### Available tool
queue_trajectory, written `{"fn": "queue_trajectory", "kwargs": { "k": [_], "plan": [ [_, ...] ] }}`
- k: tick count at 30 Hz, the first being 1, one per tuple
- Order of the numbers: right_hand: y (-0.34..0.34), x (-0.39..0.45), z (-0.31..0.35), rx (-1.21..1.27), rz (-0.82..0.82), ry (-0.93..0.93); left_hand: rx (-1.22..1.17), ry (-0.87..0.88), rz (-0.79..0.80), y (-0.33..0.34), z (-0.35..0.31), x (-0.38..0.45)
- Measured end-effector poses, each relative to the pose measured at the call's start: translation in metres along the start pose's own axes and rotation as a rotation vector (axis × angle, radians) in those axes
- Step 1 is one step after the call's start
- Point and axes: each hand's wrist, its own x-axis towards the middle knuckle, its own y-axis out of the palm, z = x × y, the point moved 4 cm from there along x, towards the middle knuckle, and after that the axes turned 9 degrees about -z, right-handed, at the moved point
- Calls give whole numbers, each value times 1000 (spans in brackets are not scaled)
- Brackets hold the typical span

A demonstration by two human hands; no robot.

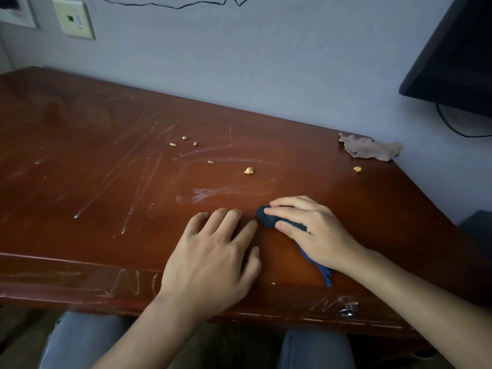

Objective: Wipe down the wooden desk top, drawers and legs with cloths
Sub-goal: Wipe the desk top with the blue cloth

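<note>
The right hand [314,230] grips a dark blue cloth [269,218] near the front edge of the scratched reddish-brown wooden tabletop [106,161]; the left hand [213,259] rests flat, fingers spread.

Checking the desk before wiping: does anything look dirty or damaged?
Yes. Pale crumbs lie scattered mid-top on the reddish-brown wooden desk, whitish scratches streak its left half, and scrawled marks mar the front edge.

You're seated at a desk in a lived-in room, likely a home.
Your scratched wooden desk [106,161] meets a painted wall [239,62] with an outlet plate [73,18] and dark screen [458,54].
</note>
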Motion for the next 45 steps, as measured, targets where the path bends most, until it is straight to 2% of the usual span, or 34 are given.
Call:
{"fn": "queue_trajectory", "kwargs": {
  "k": [7, 14, 19, 23, 29, 33, 39, 45],
  "plan": [
    [-3, 52, -55, -2, -75, 251, -22, 37, 43, 8, 2, -1],
    [6, 118, -105, -70, -144, 414, -14, 68, 73, 12, 5, 1],
    [7, 136, -114, -76, -145, 468, -5, 47, 142, 13, 5, 4],
    [5, 116, -93, -36, -113, 423, -26, 37, 158, 15, 5, 3],
    [-3, 38, -19, 69, -26, 135, 44, 55, 144, 17, 5, 1],
    [-7, 0, 0, 82, 18, 48, 54, 63, 119, 16, 3, 1],
    [0, 26, -30, 42, -23, -27, 19, 42, 144, 18, 2, 2],
    [9, 114, -104, -78, -70, 107, -2, 48, 153, 19, 3, 6]
  ]
}}
